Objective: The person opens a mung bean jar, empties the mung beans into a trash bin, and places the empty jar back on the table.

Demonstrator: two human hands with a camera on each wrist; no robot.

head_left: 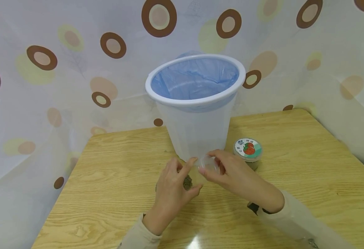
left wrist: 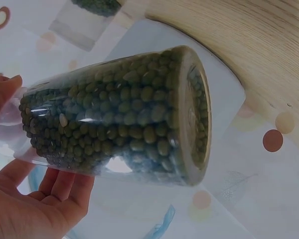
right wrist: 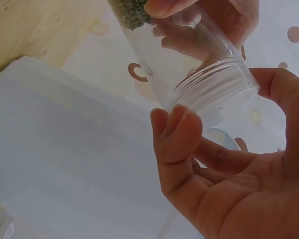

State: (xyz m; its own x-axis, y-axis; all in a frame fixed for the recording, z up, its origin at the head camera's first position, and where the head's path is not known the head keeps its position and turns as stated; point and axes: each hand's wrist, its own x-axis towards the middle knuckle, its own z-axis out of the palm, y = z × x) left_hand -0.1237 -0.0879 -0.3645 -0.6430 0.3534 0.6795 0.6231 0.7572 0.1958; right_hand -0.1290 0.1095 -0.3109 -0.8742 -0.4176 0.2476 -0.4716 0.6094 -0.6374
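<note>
A clear plastic jar, partly filled with green beans, lies tilted on its side between both hands, in front of the bin. My left hand grips it, thumb and fingers around its side. The beans have gathered toward the base, and the mouth half looks bare. At the threaded mouth, my right hand holds the jar with thumb and fingers spread around the rim. In the head view, the left hand covers most of the jar.
Behind the hands, a white bin lined with a blue bag stands on the wooden table. A second jar with a printed fruit lid sits right of it. Patterned sheeting surrounds the back and sides.
</note>
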